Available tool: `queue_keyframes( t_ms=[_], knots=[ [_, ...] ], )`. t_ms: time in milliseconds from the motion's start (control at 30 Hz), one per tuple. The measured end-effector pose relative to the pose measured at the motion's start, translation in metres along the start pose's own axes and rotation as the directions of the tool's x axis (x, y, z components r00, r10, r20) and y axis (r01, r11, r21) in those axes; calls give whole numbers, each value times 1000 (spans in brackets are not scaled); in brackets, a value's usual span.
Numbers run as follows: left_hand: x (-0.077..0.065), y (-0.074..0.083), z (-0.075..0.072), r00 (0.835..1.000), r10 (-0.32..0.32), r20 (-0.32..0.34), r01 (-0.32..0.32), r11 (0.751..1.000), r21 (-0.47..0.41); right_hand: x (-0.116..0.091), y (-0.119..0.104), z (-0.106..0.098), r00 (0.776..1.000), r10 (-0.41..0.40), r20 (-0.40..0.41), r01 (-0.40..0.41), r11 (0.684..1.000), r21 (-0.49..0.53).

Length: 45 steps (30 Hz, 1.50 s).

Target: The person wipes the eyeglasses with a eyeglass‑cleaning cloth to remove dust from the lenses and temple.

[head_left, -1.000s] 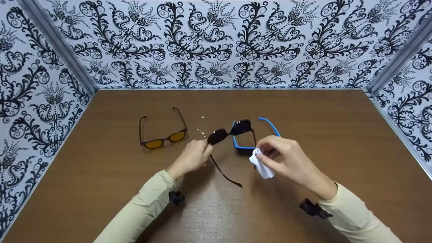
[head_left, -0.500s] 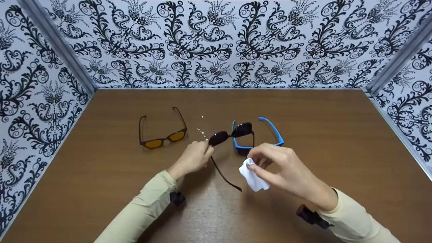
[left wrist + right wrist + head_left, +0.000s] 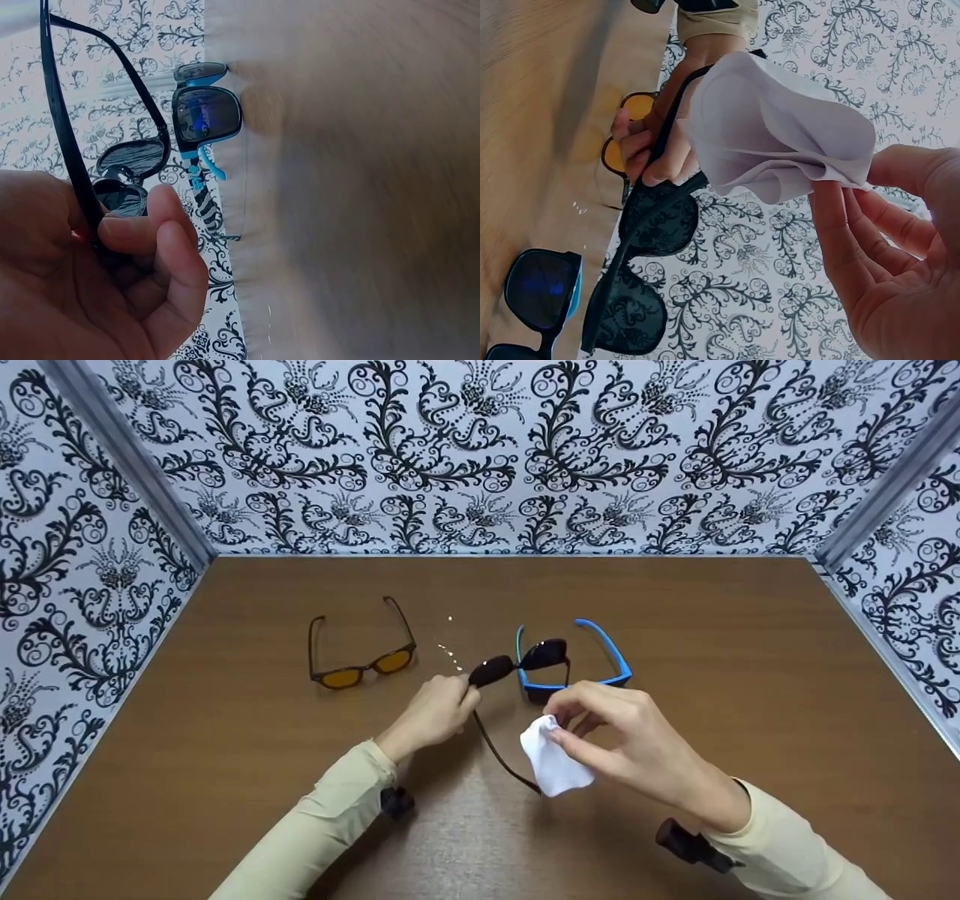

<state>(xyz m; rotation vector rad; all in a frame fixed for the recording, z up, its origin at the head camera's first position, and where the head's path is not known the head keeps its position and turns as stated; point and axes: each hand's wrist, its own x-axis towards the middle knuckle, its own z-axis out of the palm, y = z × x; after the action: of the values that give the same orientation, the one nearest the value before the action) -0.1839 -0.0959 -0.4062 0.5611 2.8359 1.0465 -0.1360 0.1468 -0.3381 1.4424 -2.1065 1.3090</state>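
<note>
Black sunglasses point(image 3: 493, 670) hang above the table with both temples unfolded. My left hand point(image 3: 433, 711) pinches them at the hinge end of one temple; in the left wrist view the thumb and curled fingers point(image 3: 176, 247) close round that corner. A white cloth point(image 3: 553, 757) droops from my right hand point(image 3: 637, 742), pinched between thumb and fingertips. In the right wrist view the cloth point(image 3: 772, 135) is bunched and apart from the lenses point(image 3: 634, 311), covering part of a temple. Blue-framed sunglasses point(image 3: 616, 660) lie behind the black pair, partly covered by it and the right hand.
Glasses with orange lenses point(image 3: 341, 679) lie on the left of the brown table point(image 3: 247, 765), temples unfolded toward the back. Small bright specks point(image 3: 450, 652) show on the tabletop between the pairs. Patterned walls point(image 3: 480, 457) enclose the back and sides.
My right hand has moved left and toward me with the cloth, which now hangs more spread out. The black sunglasses, still in my left hand, have shifted slightly right and down.
</note>
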Motion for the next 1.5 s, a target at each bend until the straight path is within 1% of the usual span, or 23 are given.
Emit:
queue_keyframes(
  t_ms=[100, 300, 433, 600, 767, 900, 1000, 1167, 1333, 1500],
  knots=[
    [0, 1, 0, 1000, 6, 1, -6, 1000, 12, 1, -2, -2, 1000, -5, -16, 6, 1000, 14],
    [0, 1, 2, 1000, 22, 0, -22, 999, 25, 4, -4, -2, 998, 22, -52, -20, 999, 28],
    [-1, 3, 3, 999, 33, 0, -33, 999, 36, 5, 2, 4, 998, 26, -48, -24, 999, 26],
    [-2, 7, 4, 1000, 27, 9, -28, 999, 46, 5, 14, 10, 999, 41, -33, -40, 999, 27],
    [-3, 7, 2, 999, 33, 8, -33, 998, 56, -2, 28, 9, 998, 59, -21, -60, 998, -28],
    [-4, 5, 1, 999, 35, -3, -34, 997, 71, -12, 38, 4, 999, 43, -10, -44, 997, -62],
    [-6, 4, 0, 1000, 25, -5, -24, 997, 70, -17, 45, -1, 999, 41, -10, -41, 995, -90],
    [-6, 3, 1, 1000, 20, 15, -21, 999, 39, -20, 55, -9, 998, 67, -17, -69, 986, -149],
    [-8, 6, 2, 998, 41, 38, -42, 999, 21, -22, 65, -15, 998, 63, -26, -67, 978, -197],
    [-10, 10, 3, 998, 40, 53, -40, 999, 13, -25, 77, -20, 997, 58, -53, -70, 962, -265]
  ],
)
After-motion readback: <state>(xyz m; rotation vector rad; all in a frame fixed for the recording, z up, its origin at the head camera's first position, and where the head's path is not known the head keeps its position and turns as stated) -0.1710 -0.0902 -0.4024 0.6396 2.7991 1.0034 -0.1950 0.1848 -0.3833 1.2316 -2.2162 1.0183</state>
